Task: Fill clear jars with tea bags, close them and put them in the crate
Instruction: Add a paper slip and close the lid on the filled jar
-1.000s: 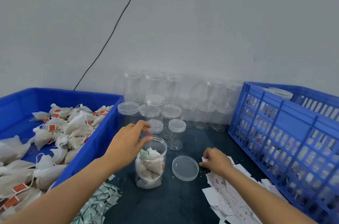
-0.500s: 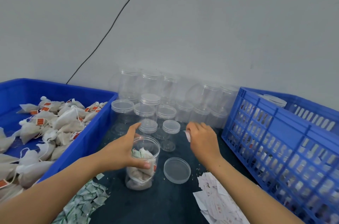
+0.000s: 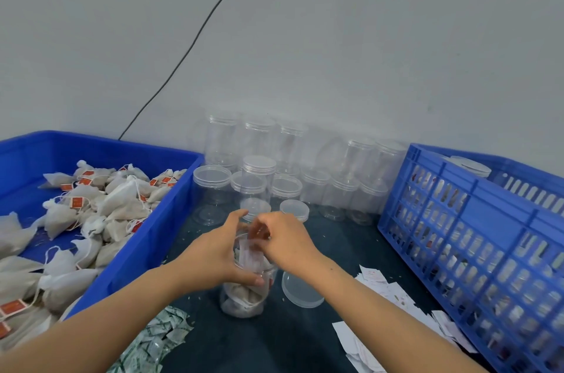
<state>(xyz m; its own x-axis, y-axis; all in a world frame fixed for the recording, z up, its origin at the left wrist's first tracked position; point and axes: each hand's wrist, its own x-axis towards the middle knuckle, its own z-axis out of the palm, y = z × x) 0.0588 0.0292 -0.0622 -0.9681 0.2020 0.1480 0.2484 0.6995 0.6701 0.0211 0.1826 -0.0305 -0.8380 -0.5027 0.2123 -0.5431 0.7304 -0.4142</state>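
Observation:
An open clear jar [image 3: 244,296] holding tea bags stands on the dark table in front of me. My left hand [image 3: 219,253] grips its upper wall. My right hand [image 3: 283,243] is at the jar's mouth, fingers curled around a white paper slip [image 3: 248,256] that sticks down into the jar. The jar's loose clear lid [image 3: 300,290] lies flat just right of it. Loose tea bags [image 3: 100,208] with orange tags fill the blue tub [image 3: 171,220] on the left. The blue slatted crate [image 3: 476,220] stands on the right with a filled jar's lid [image 3: 471,166] showing inside.
Several empty lidded clear jars [image 3: 259,177] are stacked along the wall behind. White paper slips [image 3: 381,284] lie scattered at the right. Small green-and-white sachets [image 3: 152,342] are heaped near the front edge. A black cable [image 3: 195,37] runs up the wall.
My right hand lifted a paper slip from the pile at the right and carried it over to the jar's mouth. My left hand slid from the rim down onto the jar's side.

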